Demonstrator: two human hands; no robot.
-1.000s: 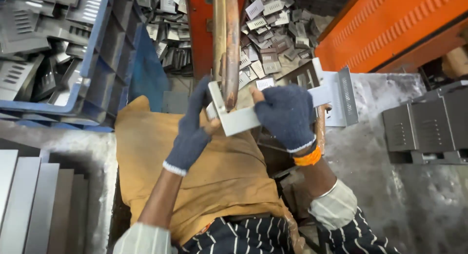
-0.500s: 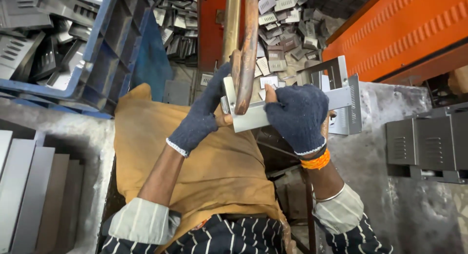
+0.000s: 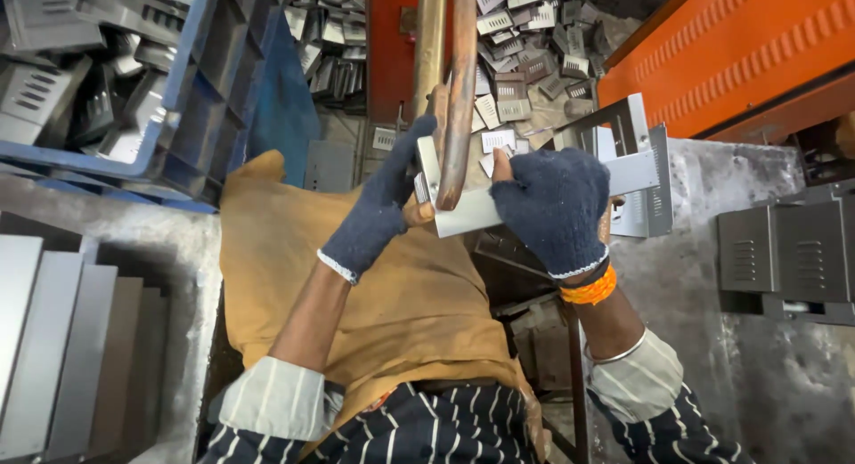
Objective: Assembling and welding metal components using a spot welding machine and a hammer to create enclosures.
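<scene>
**Hold the bracket square under the copper arms**

Your left hand, in a dark knit glove, is closed around the near-left end of the pale grey sheet-metal bracket, thumb side tucked under the plate. Your right hand, gloved the same, is curled over the bracket's right part, fingers wrapped down across its top face. The bracket sits at the middle of the scene, above your lap, touching the lower tip of the two copper-coloured arms that come down from the far side.

Keep both grips firm and level, so the plate meets the arm tips flat, not tilted. Keep your fingertips away from the contact point; your left thumb looks close to it. Rest your forearms against the tan apron for steadiness.

A second louvred bracket stands just beside your right hand on the grey desk. A blue crate of parts is at far left, and loose stamped pieces lie on the floor beyond.
</scene>
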